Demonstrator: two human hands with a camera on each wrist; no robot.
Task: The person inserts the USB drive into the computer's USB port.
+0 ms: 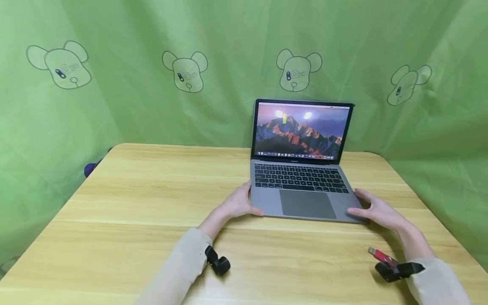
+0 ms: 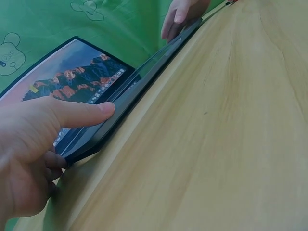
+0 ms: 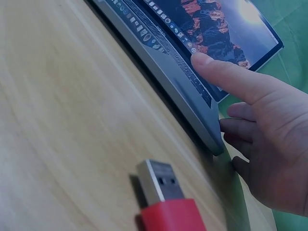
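Observation:
An open silver-grey laptop (image 1: 306,203) stands near the back of the wooden table, its lit screen showing a mountain picture. My left hand (image 1: 237,202) holds its front left corner. In the left wrist view that thumb (image 2: 91,113) lies over the top edge, while the other fingers curl at the side and partly below. At the front right corner my right hand (image 1: 381,212) holds the laptop, thumb above the palm rest and fingers against the side edge. How far those fingers reach underneath is hidden.
A red USB stick (image 1: 381,256) with a bare metal plug lies on the table (image 1: 133,212) near my right wrist, partly covered by the black wrist camera (image 1: 392,271). Green curtain (image 1: 236,42) with bear-head drawings hangs close behind the table and along both sides.

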